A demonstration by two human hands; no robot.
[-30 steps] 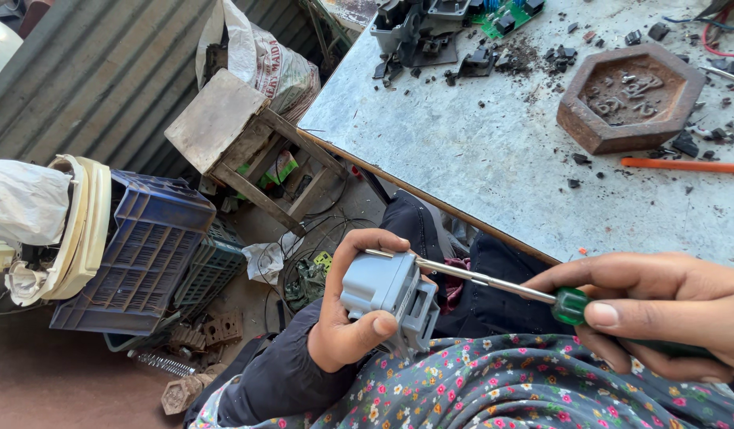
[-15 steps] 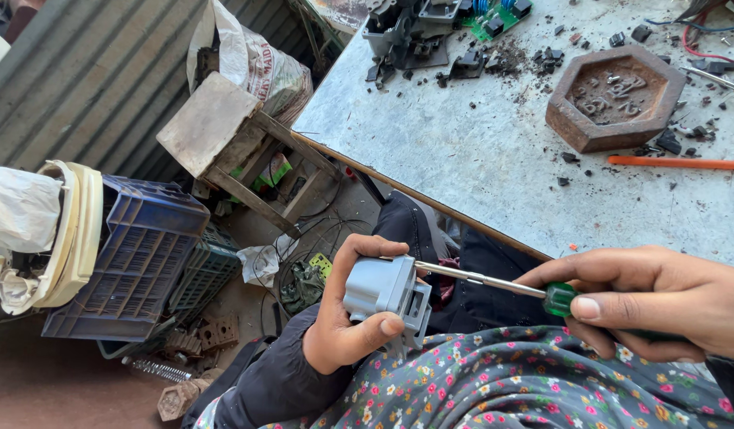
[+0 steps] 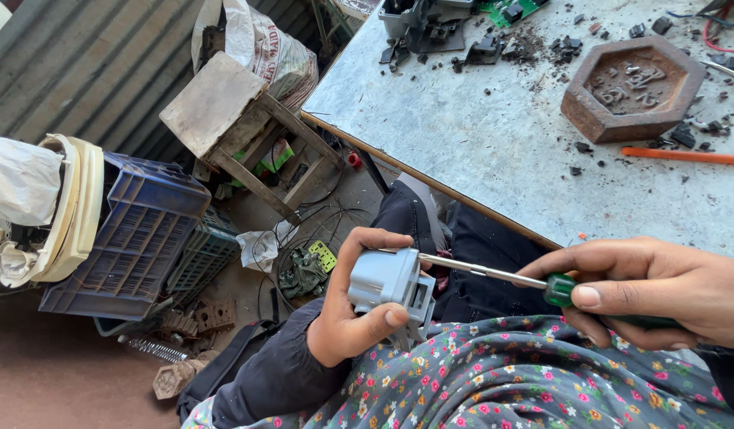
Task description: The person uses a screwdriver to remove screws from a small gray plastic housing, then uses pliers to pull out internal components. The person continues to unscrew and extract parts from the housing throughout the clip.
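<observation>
Head view looks down on a person's lap, covered by dark cloth with a small flower print. The left hand curls around a grey plastic part, a boxy moulded block with a squared socket on its right face; thumb below and fingers over the top make a closed grip on it. The right hand comes in from the right, palm down, its grip closed around the green handle of a screwdriver. The thin, shiny metal shaft runs level to the left and its tip meets the grey part near the top edge. Both hands sit low, just in front of the counter, a flat, scuffed grey sheet dusted with dark crumbs and broken bits. On it rests a rusty brown hexagonal block with a sunken top, and near it a slim orange rod. On the floor to the left stand a rough wooden stool and a blue plastic crate with a lattice wall, tilted.
</observation>
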